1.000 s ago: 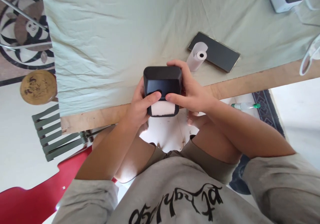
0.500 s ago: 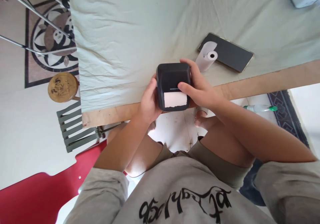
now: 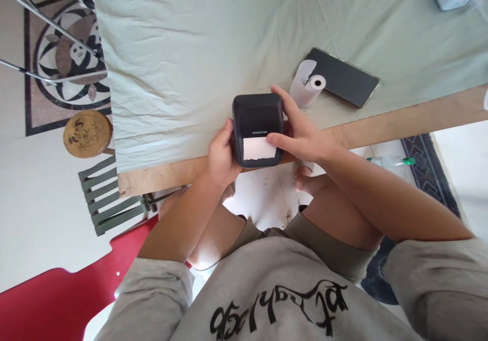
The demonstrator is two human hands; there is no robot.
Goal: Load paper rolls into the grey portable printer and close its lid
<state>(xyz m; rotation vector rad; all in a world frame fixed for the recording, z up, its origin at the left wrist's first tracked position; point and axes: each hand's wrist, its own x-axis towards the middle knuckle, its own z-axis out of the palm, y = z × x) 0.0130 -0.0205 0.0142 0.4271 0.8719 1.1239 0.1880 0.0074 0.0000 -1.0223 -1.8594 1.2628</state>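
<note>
Holding stage: left hand (image 3: 223, 153) and right hand (image 3: 305, 136) grasp the black device (image 3: 257, 115), fingers around opposite sides, at the counter's (image 3: 171, 76) near edge, paper strip (image 3: 257, 149) showing; turning it calls for both grips moving together.

A pale green cloth (image 3: 198, 41), creased toward its left side, covers the bench (image 3: 163, 177), leaving a bare wooden strip along the near edge. To the left, a round stool (image 3: 87, 133) with a dark drawing on its yellowish seat is near a green slatted rack (image 3: 102, 198). A red chair (image 3: 72, 298) fills the lower left. Behind the stool, a panda design (image 3: 72, 59) in a dark-bordered square marks the floor (image 3: 34, 193), crossed in view by thin metal rods (image 3: 46, 20). On the right, a dark patterned mat (image 3: 430, 171) lies on the pale floor, which catches bright, soft light.
</note>
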